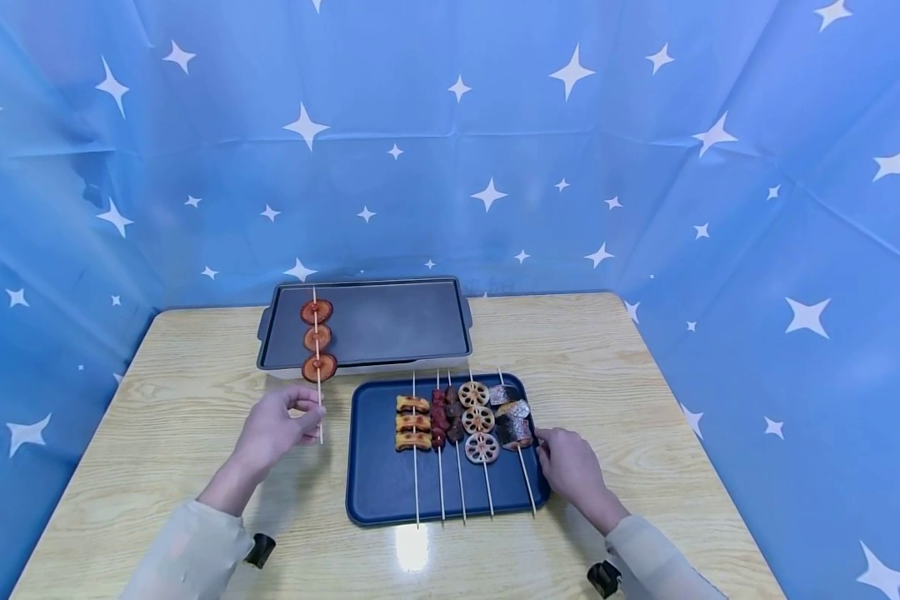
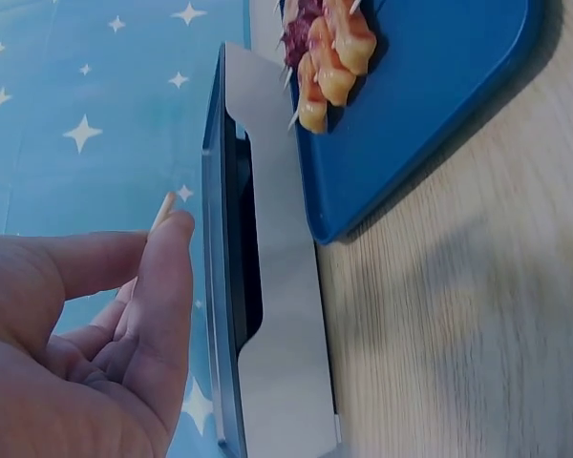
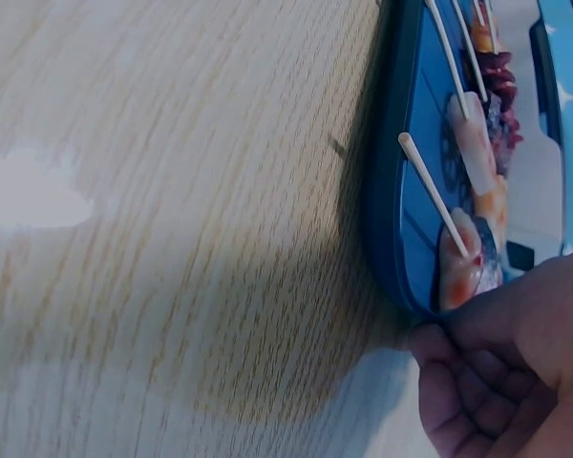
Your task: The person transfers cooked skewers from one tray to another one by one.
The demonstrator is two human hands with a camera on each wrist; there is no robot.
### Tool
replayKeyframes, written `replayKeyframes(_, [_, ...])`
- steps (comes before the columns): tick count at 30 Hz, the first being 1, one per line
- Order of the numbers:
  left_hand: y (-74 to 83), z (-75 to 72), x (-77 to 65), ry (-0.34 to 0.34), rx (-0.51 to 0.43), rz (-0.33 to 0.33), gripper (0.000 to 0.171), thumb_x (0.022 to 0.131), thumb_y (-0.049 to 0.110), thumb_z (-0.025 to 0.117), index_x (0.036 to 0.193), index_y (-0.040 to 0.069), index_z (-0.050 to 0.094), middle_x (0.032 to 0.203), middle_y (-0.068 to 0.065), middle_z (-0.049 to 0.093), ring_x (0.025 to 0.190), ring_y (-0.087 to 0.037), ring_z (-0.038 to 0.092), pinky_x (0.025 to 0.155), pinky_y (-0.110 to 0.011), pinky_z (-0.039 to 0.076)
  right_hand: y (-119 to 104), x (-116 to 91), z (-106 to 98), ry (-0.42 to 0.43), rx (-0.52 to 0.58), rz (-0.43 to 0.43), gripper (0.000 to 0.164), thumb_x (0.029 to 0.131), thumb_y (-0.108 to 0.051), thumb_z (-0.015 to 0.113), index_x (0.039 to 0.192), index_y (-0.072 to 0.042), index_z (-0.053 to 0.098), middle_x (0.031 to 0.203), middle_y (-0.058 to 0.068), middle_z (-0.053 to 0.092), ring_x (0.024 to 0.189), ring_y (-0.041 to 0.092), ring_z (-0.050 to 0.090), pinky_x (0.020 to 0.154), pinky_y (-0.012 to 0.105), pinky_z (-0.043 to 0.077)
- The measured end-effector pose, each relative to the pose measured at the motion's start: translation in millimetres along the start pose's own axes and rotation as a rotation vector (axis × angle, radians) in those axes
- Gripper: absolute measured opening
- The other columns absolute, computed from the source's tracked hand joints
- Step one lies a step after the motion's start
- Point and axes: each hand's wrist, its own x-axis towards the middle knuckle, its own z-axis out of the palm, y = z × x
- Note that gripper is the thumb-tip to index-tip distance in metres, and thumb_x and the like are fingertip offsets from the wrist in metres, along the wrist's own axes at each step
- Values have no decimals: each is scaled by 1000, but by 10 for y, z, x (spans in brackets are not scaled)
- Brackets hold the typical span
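My left hand [image 1: 285, 421] pinches the lower stick of a skewer [image 1: 317, 337] carrying three round reddish-brown slices. The slices overlap the left end of a dark griddle [image 1: 390, 321] in the head view. In the left wrist view, thumb and fingertip meet around the stick's end [image 2: 162, 210]. At the right edge of a blue tray [image 1: 375, 496], my right hand [image 1: 572, 468] grips the rim, its fingers curled beside the fish skewer [image 1: 513, 429]. A lotus root skewer [image 1: 478, 419], two meat skewers and a yellow browned skewer [image 1: 413, 423] lie across the tray.
The griddle stands at the back of the wooden table [image 1: 615, 358], on a pale base [image 2: 286, 286], with the tray in front of it. A blue star-patterned curtain [image 1: 420, 167] hangs behind and along both sides.
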Motion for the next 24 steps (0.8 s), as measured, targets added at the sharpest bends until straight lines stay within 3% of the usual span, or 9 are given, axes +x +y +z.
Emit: replayKeyframes(24, [51,224,-309,-33,60,22,19,88,9,66,107,4,63,94,-7,65,65,-13,67,63,-27,59,3,6,2,-1,3,-6,30,85,-5,66,114,-3,71,93,12,74,63,15,58,53,33,47])
